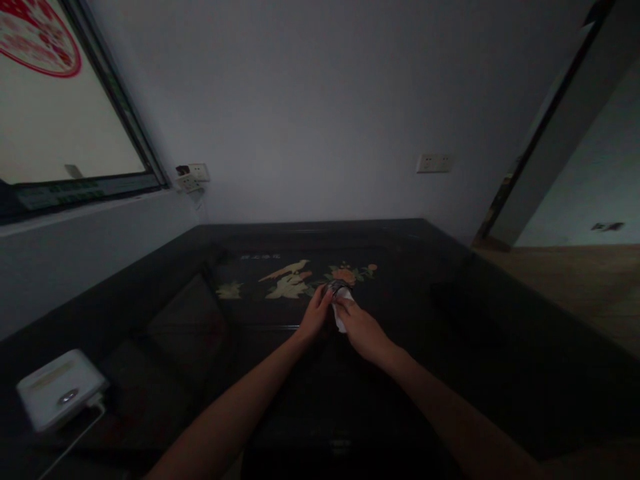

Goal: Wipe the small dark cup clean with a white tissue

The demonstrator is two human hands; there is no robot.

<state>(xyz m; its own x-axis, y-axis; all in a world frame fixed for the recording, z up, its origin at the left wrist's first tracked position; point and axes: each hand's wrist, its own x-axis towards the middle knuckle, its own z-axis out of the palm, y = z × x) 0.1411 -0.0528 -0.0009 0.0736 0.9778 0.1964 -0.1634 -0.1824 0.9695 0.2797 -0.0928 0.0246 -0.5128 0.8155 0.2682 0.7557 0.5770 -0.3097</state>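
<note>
Gripping a small, dark, shiny object (336,285), the left hand (315,310) had its fingers closed around one side, while the right hand (356,321) had its fingers pinched on a soft white piece of cloth or paper (341,327) pressed up against it. Both things were held together in front of the body, over a dark, glossy counter (295,433) and near the painted bird-and-flower decoration (287,287); whether the object touched the surface could not be told, and its exact shape was too dim and too covered to make out.

The likeliest trouble was a slip: a smooth, shiny object could have slid out if the left fingers loosened as the white piece pushed against it, and a glossy top would have done little to stop it. The white piece, its lower end hanging loose, could have bunched or torn if squeezed hard. In such poor light, a missed spot or fumbled grip would have been easy.

The counter's far edge met the pale wall (300,120), well beyond the hands. Its right edge slanted beside the brown floor (565,270), also well apart. To the left, a white box-shaped device (63,390) and its thin white cable (73,447) lay away from the forearm; only a wide leftward sweep would have risked catching them.
</note>
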